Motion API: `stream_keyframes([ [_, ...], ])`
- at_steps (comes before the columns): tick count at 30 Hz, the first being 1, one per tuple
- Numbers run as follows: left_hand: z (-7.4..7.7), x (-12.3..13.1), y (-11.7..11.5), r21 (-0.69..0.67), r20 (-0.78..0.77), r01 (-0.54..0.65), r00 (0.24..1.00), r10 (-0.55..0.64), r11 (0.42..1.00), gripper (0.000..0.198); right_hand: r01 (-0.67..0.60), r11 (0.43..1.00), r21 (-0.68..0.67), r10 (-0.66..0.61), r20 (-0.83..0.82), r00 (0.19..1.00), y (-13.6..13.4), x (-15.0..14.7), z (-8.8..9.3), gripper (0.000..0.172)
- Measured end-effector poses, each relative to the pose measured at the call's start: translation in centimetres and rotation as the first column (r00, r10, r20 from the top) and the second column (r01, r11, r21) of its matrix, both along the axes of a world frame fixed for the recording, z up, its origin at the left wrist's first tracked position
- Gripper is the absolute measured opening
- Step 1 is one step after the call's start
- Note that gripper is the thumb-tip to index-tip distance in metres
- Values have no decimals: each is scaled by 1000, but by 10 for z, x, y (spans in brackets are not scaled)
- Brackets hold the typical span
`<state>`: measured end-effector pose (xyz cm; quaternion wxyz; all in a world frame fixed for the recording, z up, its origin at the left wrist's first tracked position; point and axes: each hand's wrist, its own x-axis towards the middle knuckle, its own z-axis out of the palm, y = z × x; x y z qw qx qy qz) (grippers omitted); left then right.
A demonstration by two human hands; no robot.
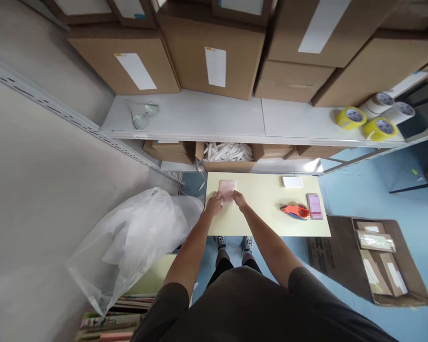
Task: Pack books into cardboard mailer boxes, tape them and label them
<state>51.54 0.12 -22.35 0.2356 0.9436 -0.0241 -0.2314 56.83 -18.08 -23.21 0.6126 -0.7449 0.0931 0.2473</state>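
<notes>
A pale pink, flat rectangular packet [228,185] lies on the cream tabletop [257,223], towards its left end. My left hand [214,203] is at the packet's near left corner, with its fingers closed on that edge. At the near right corner, my right hand [239,199] grips the packet with bent fingers. The packet's near part is blurred and partly covered by my fingers. To the right on the same table are red-handled scissors [295,210], a purple pack [314,206] and a white rectangular object [292,182].
Behind the table, an open carton of white rolled pieces [228,152] sits on a low shelf. The shelf above [214,111] bears brown cartons [185,57], glasses [146,114] and yellow tape rolls [351,118]. Clear plastic sheeting [139,232] bulges at left; an open carton [419,280] stands at right.
</notes>
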Motion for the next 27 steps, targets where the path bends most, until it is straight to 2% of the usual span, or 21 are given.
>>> stream_keyframes([
  [3,0,18,32,2,-22,-19,1000,19,1000,69,-6,997,81,7,-23,1000,28,17,0,36],
  [6,3,25,49,-32,-19,-26,999,26,999,61,-22,997,68,23,-14,1000,40,28,2,36],
  [10,12,21,46,-36,19,-94,995,94,995,49,-30,999,-41,31,24,999,36,35,14,32],
  [14,32,21,29,-72,82,-142,986,147,987,63,-33,974,-225,59,110,992,7,36,40,38],
  [16,47,25,21,-122,156,-154,973,172,981,61,-28,961,-274,81,186,979,-15,35,57,41],
  [21,99,33,5,-200,354,-141,912,206,970,55,27,976,-216,56,367,929,-63,33,105,45],
  [24,136,24,-1,-212,418,-205,865,278,956,59,40,984,-174,38,422,906,-75,31,133,50],
  [27,173,5,-5,-228,492,-283,792,361,932,61,-37,991,-125,93,477,874,-73,30,159,56],
])
